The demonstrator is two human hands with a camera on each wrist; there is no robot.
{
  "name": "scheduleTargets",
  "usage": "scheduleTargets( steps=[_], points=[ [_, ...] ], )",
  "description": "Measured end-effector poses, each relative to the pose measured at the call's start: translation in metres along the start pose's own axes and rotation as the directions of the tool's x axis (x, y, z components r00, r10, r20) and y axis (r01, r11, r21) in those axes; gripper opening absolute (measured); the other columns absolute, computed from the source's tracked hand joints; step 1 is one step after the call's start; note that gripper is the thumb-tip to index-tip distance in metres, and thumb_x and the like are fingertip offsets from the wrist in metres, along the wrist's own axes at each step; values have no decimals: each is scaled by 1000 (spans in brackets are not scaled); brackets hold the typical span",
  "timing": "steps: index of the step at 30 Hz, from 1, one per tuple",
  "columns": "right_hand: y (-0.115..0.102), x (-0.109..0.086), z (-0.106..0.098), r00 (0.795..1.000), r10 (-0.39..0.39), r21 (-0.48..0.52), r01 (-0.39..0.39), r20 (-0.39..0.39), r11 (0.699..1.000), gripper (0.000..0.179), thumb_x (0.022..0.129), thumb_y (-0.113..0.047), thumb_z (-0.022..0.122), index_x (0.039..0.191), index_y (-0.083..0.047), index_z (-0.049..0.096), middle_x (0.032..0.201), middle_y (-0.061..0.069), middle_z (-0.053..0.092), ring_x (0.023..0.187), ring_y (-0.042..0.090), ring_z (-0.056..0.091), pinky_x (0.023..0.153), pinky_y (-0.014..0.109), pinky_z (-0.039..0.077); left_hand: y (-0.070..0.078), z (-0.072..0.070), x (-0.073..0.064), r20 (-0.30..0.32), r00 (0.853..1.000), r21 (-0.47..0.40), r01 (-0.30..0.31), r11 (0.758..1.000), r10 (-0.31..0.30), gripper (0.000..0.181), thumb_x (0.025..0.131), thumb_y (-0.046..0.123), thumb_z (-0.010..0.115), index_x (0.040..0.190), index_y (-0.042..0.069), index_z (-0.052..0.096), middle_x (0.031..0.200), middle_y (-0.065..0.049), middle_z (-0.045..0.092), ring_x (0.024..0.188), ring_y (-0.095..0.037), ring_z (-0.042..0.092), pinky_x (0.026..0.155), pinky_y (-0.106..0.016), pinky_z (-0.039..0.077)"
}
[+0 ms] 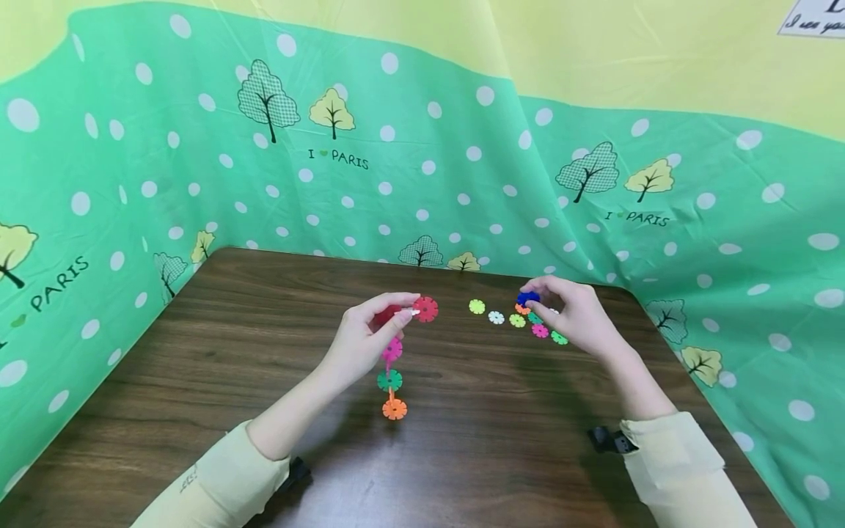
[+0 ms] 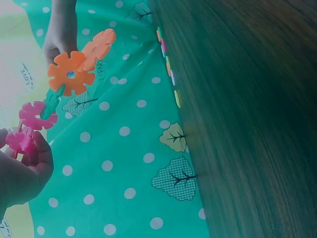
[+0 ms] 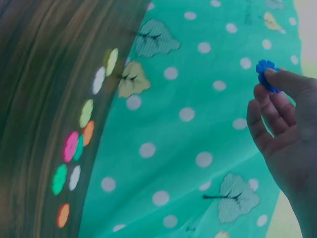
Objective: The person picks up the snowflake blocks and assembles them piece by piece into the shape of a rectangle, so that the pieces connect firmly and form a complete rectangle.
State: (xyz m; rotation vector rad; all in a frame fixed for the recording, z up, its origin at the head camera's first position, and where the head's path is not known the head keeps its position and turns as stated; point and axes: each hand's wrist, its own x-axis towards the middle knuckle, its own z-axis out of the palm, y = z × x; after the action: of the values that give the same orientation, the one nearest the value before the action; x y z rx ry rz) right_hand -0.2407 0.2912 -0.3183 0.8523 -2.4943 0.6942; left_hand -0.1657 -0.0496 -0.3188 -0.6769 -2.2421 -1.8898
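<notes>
My left hand [image 1: 353, 341] pinches a red notched, flower-shaped plastic disc [image 1: 428, 309] at the top of a linked chain. Below the hand hang a pink disc [image 1: 393, 348], a green disc [image 1: 389, 380] and an orange disc [image 1: 394, 409], above the table. The left wrist view shows the chain's orange disc [image 2: 60, 74] and pink disc [image 2: 32, 117] from underneath. Between thumb and fingertips, my right hand [image 1: 587, 319] holds a blue disc [image 1: 528, 298], raised over the loose discs. It appears as a single blue disc [image 3: 262, 78] in the right wrist view.
Loose discs lie toward the back right of the brown wooden table [image 1: 264, 352]: a yellow-green disc [image 1: 477, 306], a white disc [image 1: 496, 317], a pink disc [image 1: 540, 331] and several others. A green dotted cloth [image 1: 422, 183] stands behind the table.
</notes>
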Motion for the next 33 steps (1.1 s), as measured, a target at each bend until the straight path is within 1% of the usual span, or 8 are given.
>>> scheduleTargets(
  steps=[3, 7, 11, 14, 23, 27, 30, 33],
  points=[
    [-13, 3, 1, 997, 15, 19, -14, -76, 1000, 28, 74, -1, 78, 99, -11, 68, 86, 0, 70, 69, 6, 58, 66, 10, 47, 1, 1, 0, -3, 1000, -4, -1, 1000, 1, 28, 92, 11, 60, 120, 8, 63, 76, -8, 60, 63, -32, 58, 55, -29, 51],
    [-30, 6, 4, 985, 24, 64, -13, -173, 998, 27, 74, -2, 78, 98, -11, 69, 81, 1, 69, 66, 5, 58, 62, 11, 46, 3, 1, 1, -10, 1000, 1, 2, 1000, -2, 28, 92, 12, 61, 120, 9, 63, 79, -8, 61, 64, -33, 59, 56, -30, 51],
    [-44, 8, 8, 973, 17, 120, 11, -231, 993, 26, 76, -4, 77, 99, -13, 69, 77, 0, 68, 60, 2, 56, 52, 14, 44, 5, 2, 1, -16, 1000, 12, -1, 1000, 1, 28, 92, 12, 61, 120, 9, 63, 80, -7, 62, 66, -32, 60, 58, -31, 51],
    [-55, 10, 12, 965, 0, 145, 39, -262, 989, 26, 76, -3, 77, 99, -13, 70, 76, -2, 67, 60, 1, 56, 50, 16, 43, 5, 3, 1, -16, 1000, 10, -5, 1000, 5, 28, 92, 12, 61, 120, 9, 63, 79, -7, 62, 65, -32, 60, 58, -31, 51],
    [-84, 11, 21, 962, 18, 280, 62, -272, 958, 30, 71, 10, 75, 98, -2, 67, 80, 8, 69, 65, 6, 61, 60, 14, 49, 7, 5, 2, -15, 1000, 5, -22, 1000, 22, 28, 92, 11, 61, 120, 7, 63, 80, -8, 62, 65, -31, 59, 57, -29, 51],
    [-93, 11, 26, 962, 16, 301, 69, -271, 951, 26, 72, 8, 76, 93, -4, 67, 80, 6, 70, 65, 6, 63, 62, 15, 51, 8, 5, 3, -16, 999, 13, -32, 999, 32, 28, 92, 11, 61, 120, 7, 63, 79, -8, 62, 66, -29, 59, 58, -28, 51],
    [-97, 13, 29, 961, -12, 303, 100, -278, 948, 24, 73, 5, 76, 91, -8, 68, 78, 1, 69, 62, 4, 60, 58, 14, 48, 9, 6, 3, -14, 999, 11, -31, 999, 31, 28, 92, 11, 61, 120, 7, 63, 79, -8, 63, 66, -28, 59, 59, -28, 51],
    [-100, 14, 33, 951, -69, 297, 162, -300, 941, 23, 73, 5, 76, 89, -10, 69, 79, 1, 70, 60, 4, 56, 53, 16, 44, 9, 6, 2, -8, 1000, 6, -23, 1000, 23, 28, 92, 11, 61, 120, 8, 63, 80, -8, 64, 65, -29, 59, 58, -29, 52]
  ],
)
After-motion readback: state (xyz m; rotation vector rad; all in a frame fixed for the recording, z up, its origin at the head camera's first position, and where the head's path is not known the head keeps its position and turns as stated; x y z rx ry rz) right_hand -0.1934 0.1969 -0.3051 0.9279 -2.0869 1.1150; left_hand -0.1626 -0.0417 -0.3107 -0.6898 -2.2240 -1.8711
